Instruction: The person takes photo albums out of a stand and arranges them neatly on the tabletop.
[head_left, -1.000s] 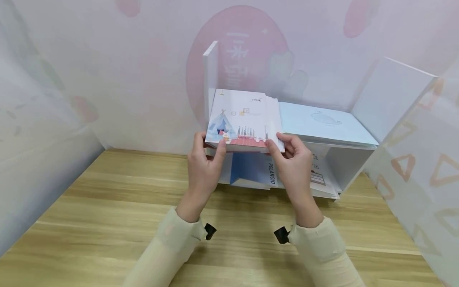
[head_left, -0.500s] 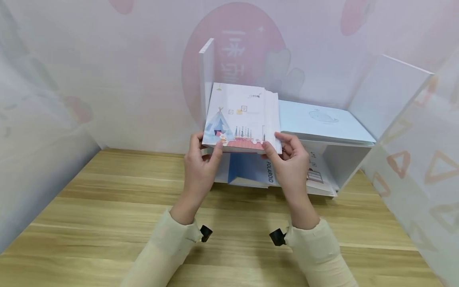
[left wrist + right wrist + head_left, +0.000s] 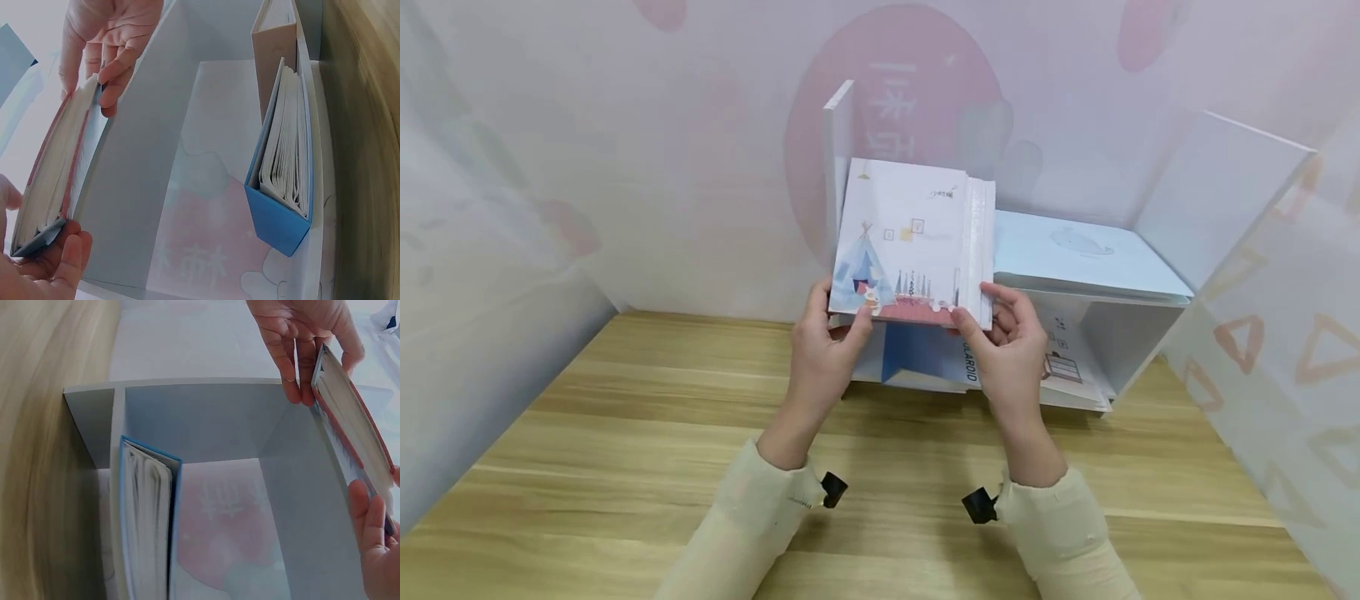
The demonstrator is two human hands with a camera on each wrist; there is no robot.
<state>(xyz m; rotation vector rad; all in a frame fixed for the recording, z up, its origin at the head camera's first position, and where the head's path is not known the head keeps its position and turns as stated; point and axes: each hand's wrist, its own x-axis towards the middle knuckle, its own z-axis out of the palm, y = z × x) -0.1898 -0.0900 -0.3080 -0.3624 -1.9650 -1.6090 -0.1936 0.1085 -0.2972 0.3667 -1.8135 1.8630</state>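
A thick photo album (image 3: 917,250), its white cover printed with a blue tent, is held between both hands above the left part of a white shelf. My left hand (image 3: 823,358) grips its near left corner, thumb on the cover. At the near right corner my right hand (image 3: 1011,350) pinches it the same way. In the left wrist view the pages of the album (image 3: 59,169) show between red-edged covers, with fingers underneath. A blue album (image 3: 284,169) stands in the lower shelf compartment, below the hands.
The white shelf (image 3: 1138,342) has upright side panels, the left panel (image 3: 838,133) close beside the held album. A light blue whale album (image 3: 1078,250) lies on its top right. Printed sheeting (image 3: 700,167) backs the wooden table (image 3: 662,442).
The album has tilted up, its far edge rising and its cover turning more toward me. Both hands keep their grip and have shifted only slightly.
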